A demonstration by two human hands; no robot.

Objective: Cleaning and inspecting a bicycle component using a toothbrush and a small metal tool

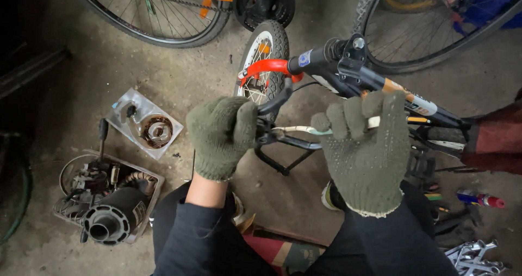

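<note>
While the gloved left hand [222, 136] clenches the brake lever [272, 108], the gloved right hand [367, 148] grips a white cable [293, 129], bare concrete floor [179, 86] lying beyond the small bicycle [348, 72].

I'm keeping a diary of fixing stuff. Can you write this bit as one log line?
left hand: gloved, gripping pliers | right hand: gloved, holding white cable | pliers at cable end | small bicycle just behind

The left glove [222, 136] hides the pliers' [270, 125] handles.
</note>
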